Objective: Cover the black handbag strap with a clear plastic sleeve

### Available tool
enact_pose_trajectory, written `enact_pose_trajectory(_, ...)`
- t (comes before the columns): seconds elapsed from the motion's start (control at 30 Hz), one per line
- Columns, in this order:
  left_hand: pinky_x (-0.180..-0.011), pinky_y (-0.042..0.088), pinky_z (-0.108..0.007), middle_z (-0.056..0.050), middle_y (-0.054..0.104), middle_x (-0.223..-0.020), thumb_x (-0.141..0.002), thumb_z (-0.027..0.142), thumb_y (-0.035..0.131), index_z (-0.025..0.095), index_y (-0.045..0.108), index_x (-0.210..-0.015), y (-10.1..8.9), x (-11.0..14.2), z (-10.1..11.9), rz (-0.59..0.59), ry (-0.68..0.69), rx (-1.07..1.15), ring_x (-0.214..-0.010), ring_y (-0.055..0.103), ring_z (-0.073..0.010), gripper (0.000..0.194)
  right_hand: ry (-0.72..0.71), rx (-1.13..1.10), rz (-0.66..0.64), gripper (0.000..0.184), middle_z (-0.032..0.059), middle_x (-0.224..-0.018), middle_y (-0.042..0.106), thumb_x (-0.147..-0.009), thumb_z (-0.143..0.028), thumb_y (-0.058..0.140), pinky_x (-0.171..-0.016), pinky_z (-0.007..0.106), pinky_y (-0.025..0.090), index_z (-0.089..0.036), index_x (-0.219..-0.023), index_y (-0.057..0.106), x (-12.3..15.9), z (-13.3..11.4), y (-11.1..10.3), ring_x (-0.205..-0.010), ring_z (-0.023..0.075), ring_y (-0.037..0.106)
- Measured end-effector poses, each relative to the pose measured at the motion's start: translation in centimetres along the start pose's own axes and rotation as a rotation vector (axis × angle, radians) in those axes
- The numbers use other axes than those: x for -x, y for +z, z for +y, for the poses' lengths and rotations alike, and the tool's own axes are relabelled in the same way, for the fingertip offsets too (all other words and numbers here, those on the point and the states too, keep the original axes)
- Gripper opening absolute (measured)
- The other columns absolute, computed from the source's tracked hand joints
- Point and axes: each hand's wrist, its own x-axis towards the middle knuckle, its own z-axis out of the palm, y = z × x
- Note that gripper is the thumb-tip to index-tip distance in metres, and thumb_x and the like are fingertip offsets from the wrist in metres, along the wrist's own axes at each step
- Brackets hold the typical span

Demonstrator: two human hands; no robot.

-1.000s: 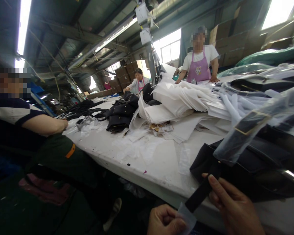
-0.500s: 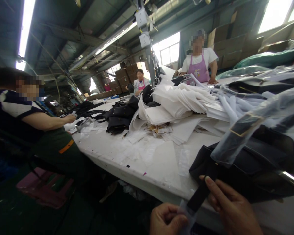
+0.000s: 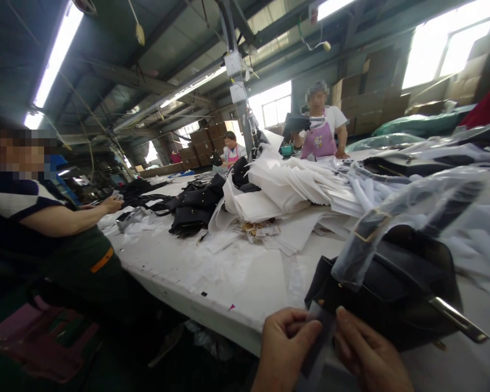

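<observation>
A black handbag [image 3: 408, 294] lies at the table's near right edge, with clear plastic wrapped around its raised handle [image 3: 361, 239]. From its near left side a black strap [image 3: 310, 356] hangs down, now inside a translucent plastic sleeve [image 3: 322, 333]. My left hand [image 3: 288, 345] pinches the sleeve's left edge near its upper end, thumb against fingers. On the other side, my right hand [image 3: 369, 351] is closed at the sleeve's right edge, close to the bag; its lower fingers are partly hidden. A bright metal bar [image 3: 459, 318] sticks out from the bag's right side.
White paper sheets [image 3: 286, 188] are heaped mid-table beside black bags [image 3: 196, 204]. Plastic-wrapped items [image 3: 424, 158] lie at far right. One co-worker [image 3: 44, 207] stands at left near a pink stool [image 3: 44, 343]; two others are across the table [image 3: 163, 267].
The sleeve has moved up the strap toward the bag, with my left hand on it. My right hand has shifted from the bare strap to the sleeve's edge. The camera view has tilted up.
</observation>
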Motion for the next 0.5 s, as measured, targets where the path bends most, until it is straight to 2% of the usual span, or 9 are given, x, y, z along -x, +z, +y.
enact_pose_trajectory(0.07, -0.056, 0.045, -0.021, -0.011, 0.078, -0.078, -0.057, 0.060, 0.088, 0.011, 0.077, -0.089, 0.7, -0.8, 0.9, -0.009, 0.014, -0.020, -0.060, 0.066, -0.0147, 0.059, -0.047, 0.021, -0.003, 0.065, -0.0033, -0.053, 0.038, -0.086, -0.074, 0.053, -0.051, 0.023, 0.032, -0.018, -0.053, 0.046, 0.0, 0.0, -0.4, -0.052, 0.0099, 0.033)
enact_pose_trajectory(0.13, -0.059, 0.046, -0.021, -0.010, 0.078, -0.080, -0.060, 0.057, 0.088, 0.012, 0.076, -0.088, 1.2, -1.3, 1.6, -0.028, 0.050, -0.019, -0.064, 0.066, -0.0145, 0.055, -0.053, 0.048, -0.015, 0.069, -0.0026, -0.051, 0.039, -0.086, -0.077, 0.049, -0.050, 0.023, 0.032, -0.018, -0.050, 0.044, -0.1, 0.3, -0.7, -0.050, 0.0096, 0.034)
enact_pose_trajectory(0.2, -0.065, 0.048, -0.022, -0.008, 0.078, -0.082, -0.065, 0.052, 0.087, 0.012, 0.076, -0.088, 1.5, -1.5, 2.0, -0.044, 0.098, -0.019, -0.070, 0.066, -0.0153, 0.048, -0.041, 0.028, -0.004, 0.067, -0.0034, -0.049, 0.039, -0.081, -0.079, 0.055, -0.048, 0.022, 0.031, -0.017, -0.054, 0.052, -0.2, 0.7, -0.9, -0.049, 0.0093, 0.034)
enact_pose_trajectory(0.27, -0.073, 0.050, -0.024, -0.007, 0.077, -0.085, -0.070, 0.048, 0.084, 0.013, 0.077, -0.089, 1.6, -1.6, 2.0, -0.025, 0.151, -0.065, -0.078, 0.067, -0.0171, 0.040, -0.012, -0.018, 0.045, 0.058, -0.0044, -0.050, 0.044, -0.074, -0.076, 0.067, -0.046, 0.021, 0.030, -0.017, -0.071, 0.066, -0.4, 1.2, -0.8, -0.048, 0.0093, 0.035)
enact_pose_trajectory(0.37, -0.076, 0.050, -0.027, -0.008, 0.077, -0.086, -0.072, 0.046, 0.082, 0.014, 0.079, -0.088, 1.4, -1.8, 1.9, 0.011, 0.178, -0.152, -0.083, 0.067, -0.0200, 0.035, 0.014, -0.013, 0.132, 0.057, -0.0006, -0.063, 0.063, -0.066, -0.067, 0.078, -0.046, 0.022, 0.037, -0.019, -0.096, 0.076, -0.6, 1.3, -0.5, -0.054, 0.0133, 0.050)
enact_pose_trajectory(0.43, -0.073, 0.049, -0.026, -0.008, 0.077, -0.083, -0.071, 0.047, 0.082, 0.014, 0.080, -0.087, 1.2, -1.9, 1.9, -0.015, 0.174, -0.158, -0.079, 0.067, -0.0198, 0.037, -0.014, 0.043, 0.160, 0.053, 0.0030, -0.077, 0.074, -0.065, -0.064, 0.078, -0.055, 0.023, 0.046, -0.019, -0.092, 0.080, -0.8, 0.9, -0.3, -0.067, 0.0190, 0.062)
enact_pose_trajectory(0.5, -0.070, 0.049, -0.025, -0.007, 0.077, -0.080, -0.069, 0.050, 0.083, 0.015, 0.079, -0.086, 1.1, -2.0, 2.0, -0.042, 0.183, -0.147, -0.075, 0.066, -0.0183, 0.039, -0.040, 0.113, 0.153, 0.050, 0.0040, -0.083, 0.077, -0.066, -0.063, 0.075, -0.065, 0.023, 0.050, -0.019, -0.088, 0.081, -1.0, 0.3, -0.1, -0.075, 0.0227, 0.067)
